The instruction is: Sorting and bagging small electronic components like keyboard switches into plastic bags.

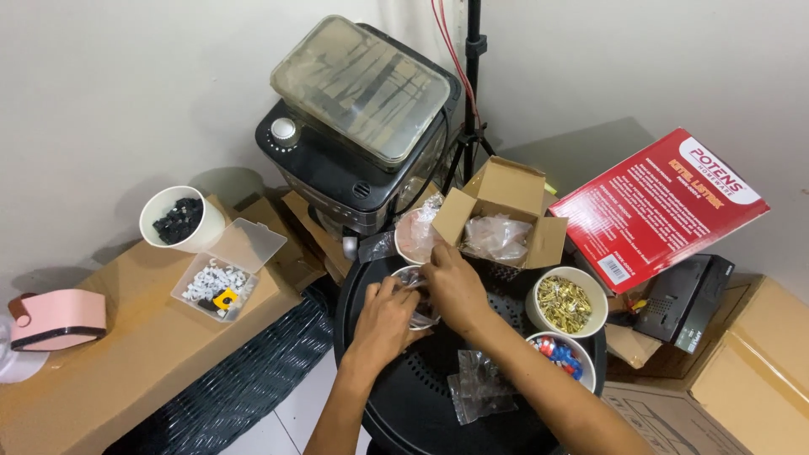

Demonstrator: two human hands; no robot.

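Against a plain pale wall, a round black table (404,396) carries most of the containers. Both hands meet near its far edge over a small clear bowl (419,297): the left hand (383,322) cups the bowl's near side with curled fingers, and the right hand (453,286) pinches narrow at its rim, seemingly on clear plastic; what the bowl holds is hidden. Just beyond, at the far edge, an open carton (506,211) holds crumpled clear bags. Beside it on the left sits a bowl (411,236) covered with plastic film. Along the right edge, one white bowl (569,302) is filled with brass-coloured metal pieces, and another (563,358) nearer holds red and blue bits. An empty clear bag (476,388) lies near the table's middle. Off to the left, a cardboard box (126,354) bears a white cup (179,219) of black parts and an open clear tray (221,278) of white clips.
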